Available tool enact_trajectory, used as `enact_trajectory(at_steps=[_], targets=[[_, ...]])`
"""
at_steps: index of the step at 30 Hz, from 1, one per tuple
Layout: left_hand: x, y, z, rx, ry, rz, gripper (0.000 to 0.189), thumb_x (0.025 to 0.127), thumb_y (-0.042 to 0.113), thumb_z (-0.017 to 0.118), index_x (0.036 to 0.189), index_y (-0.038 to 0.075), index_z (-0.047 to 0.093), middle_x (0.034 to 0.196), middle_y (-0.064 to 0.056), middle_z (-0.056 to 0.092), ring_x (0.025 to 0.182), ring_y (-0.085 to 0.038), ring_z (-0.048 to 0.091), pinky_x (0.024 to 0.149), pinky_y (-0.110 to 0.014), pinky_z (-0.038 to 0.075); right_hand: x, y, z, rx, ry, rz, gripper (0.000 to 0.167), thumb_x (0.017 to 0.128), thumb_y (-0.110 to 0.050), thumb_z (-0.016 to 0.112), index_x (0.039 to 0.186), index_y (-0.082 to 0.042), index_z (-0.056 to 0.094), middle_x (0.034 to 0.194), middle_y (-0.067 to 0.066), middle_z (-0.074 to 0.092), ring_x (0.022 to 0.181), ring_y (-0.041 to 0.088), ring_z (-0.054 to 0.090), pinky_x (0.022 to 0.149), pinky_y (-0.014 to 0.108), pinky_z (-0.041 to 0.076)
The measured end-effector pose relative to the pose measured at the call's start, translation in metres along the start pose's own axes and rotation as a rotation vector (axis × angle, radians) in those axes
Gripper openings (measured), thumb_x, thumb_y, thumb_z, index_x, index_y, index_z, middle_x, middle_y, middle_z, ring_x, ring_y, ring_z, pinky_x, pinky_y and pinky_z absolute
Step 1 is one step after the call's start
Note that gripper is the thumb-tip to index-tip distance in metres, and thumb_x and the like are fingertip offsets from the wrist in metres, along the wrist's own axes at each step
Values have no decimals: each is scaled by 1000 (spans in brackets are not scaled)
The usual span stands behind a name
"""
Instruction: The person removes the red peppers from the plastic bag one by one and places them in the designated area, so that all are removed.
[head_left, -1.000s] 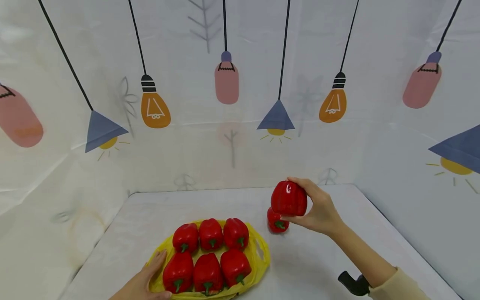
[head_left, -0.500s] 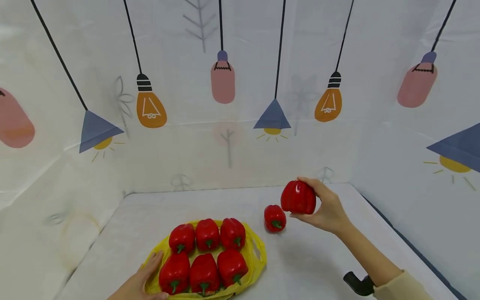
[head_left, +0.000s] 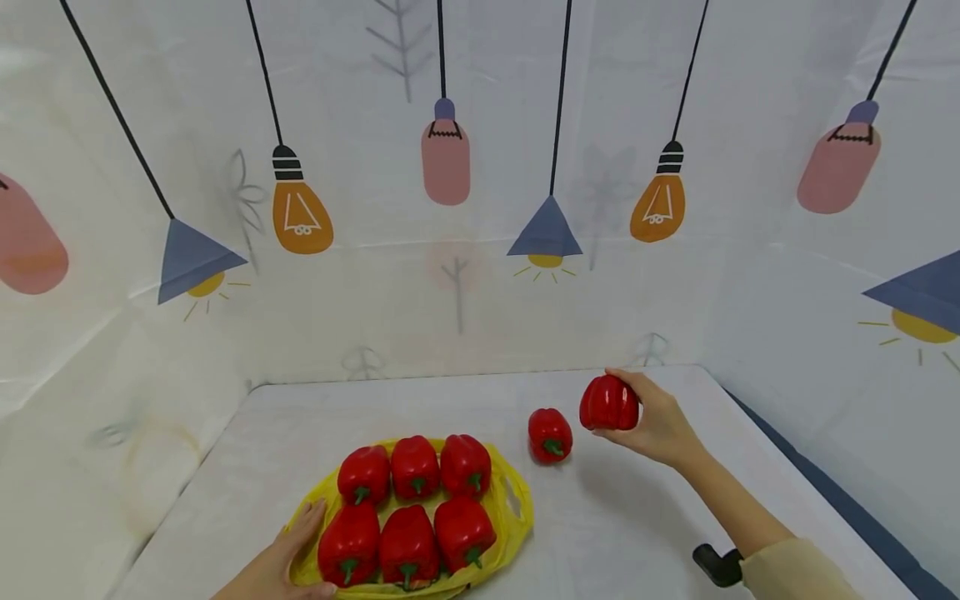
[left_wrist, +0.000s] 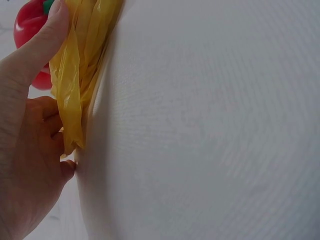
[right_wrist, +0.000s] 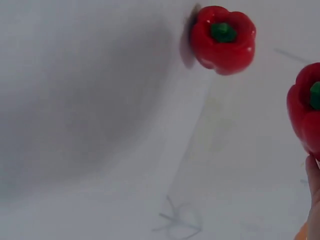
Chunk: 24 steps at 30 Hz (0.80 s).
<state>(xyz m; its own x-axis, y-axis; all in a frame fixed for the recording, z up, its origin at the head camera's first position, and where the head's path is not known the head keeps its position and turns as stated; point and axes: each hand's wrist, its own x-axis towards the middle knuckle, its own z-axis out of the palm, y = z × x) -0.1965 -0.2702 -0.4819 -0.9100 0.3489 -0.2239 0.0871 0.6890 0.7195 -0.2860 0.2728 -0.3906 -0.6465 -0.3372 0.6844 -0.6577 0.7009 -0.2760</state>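
Observation:
My right hand (head_left: 654, 421) holds a red bell pepper (head_left: 609, 403) above the table, thumb beneath and fingers over its far side. Part of that held pepper (right_wrist: 306, 112), with its green stem, shows at the right edge in the right wrist view. A second bell pepper (head_left: 550, 436) lies on the table just left of it. Several more red peppers (head_left: 408, 546) lie in two rows on a round yellow plastic-covered tray (head_left: 517, 533). At the tray's left edge my left hand (head_left: 281, 554) grips the crumpled yellow plastic (left_wrist: 75, 90), its fingers curled against it.
The white-covered table (head_left: 600, 533) ends at a patterned cloth backdrop (head_left: 360, 308) behind and at both sides. A black curved object (head_left: 717, 565) shows by the right sleeve. A dark blue strip (head_left: 847, 508) runs along the table's right edge.
My right hand has moved the held pepper to the right, then slightly lower, away from the pepper on the table, which now shows fully. My left hand stays at the tray.

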Motion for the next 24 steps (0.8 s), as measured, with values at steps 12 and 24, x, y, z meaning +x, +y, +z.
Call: enact_trajectory(at_steps=[12, 24], targets=[[-1, 3, 1, 2, 15, 28, 98, 86, 40, 70, 151, -4, 11, 155, -29, 9, 139, -50, -2, 98, -77, 14, -13, 28, 26, 66, -253, 281, 81, 63, -25, 91, 129, -4, 51, 120, 16, 59, 107, 39, 55, 68, 46, 58], [-1, 2, 2, 26, 17, 0, 98, 86, 44, 69, 151, -4, 13, 154, -31, 10, 139, -51, 1, 98, -76, 18, -13, 44, 40, 63, -432, 340, 80, 66, -27, 89, 130, 2, 52, 119, 19, 58, 106, 38, 55, 72, 45, 57]])
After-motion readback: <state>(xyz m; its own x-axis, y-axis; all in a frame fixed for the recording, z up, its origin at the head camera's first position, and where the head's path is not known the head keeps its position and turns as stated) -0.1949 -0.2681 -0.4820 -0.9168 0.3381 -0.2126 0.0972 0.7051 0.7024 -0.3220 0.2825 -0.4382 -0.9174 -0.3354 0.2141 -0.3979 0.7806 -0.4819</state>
